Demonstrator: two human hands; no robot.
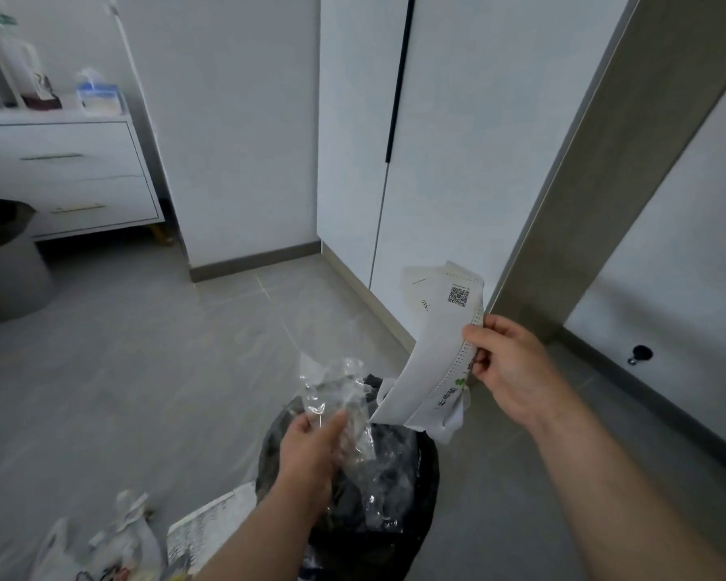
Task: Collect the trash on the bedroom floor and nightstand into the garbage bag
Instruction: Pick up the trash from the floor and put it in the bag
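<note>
Dim, even light, soft shadows. Glints mark the clear plastic wrap [336,392]. The drawer unit [59,169] is blurred; the door frame [604,169] leans from wide-angle distortion.

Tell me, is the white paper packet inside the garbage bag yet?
Mostly out: the right hand pinches the paper packet above the garbage bag, only its lower end reaching the bag's mouth.

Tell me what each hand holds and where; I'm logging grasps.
The right hand pinches the white paper sheet at its perforated edge; the left hand grips crumpled clear plastic near its lower end.
</note>
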